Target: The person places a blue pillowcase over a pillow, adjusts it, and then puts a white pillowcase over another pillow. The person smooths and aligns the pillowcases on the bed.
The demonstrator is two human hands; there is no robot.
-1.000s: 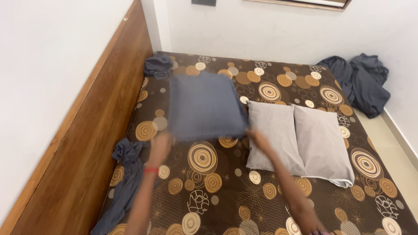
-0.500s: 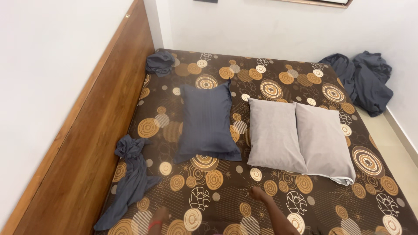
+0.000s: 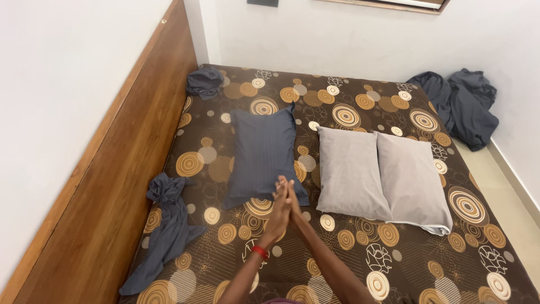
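Note:
My left hand and my right hand are pressed flat together, palm to palm, fingers straight and pointing away from me. Neither holds anything. A red band circles my left wrist. The fingertips hover over the near edge of a dark blue pillow, which lies flat on the brown mattress with orange and cream circles. Right of it lie two grey pillows, side by side and touching.
A wooden headboard runs along the bed's left side. A crumpled dark blue cloth lies by it, another cloth in the far left corner. A heap of dark blue bedding rests at the far right by the wall, above the pale floor.
The dark blue pillow, in the air a second ago, has landed flat on the mattress. My hands pulled back toward me and have now come together, palms pressed, above its near edge.

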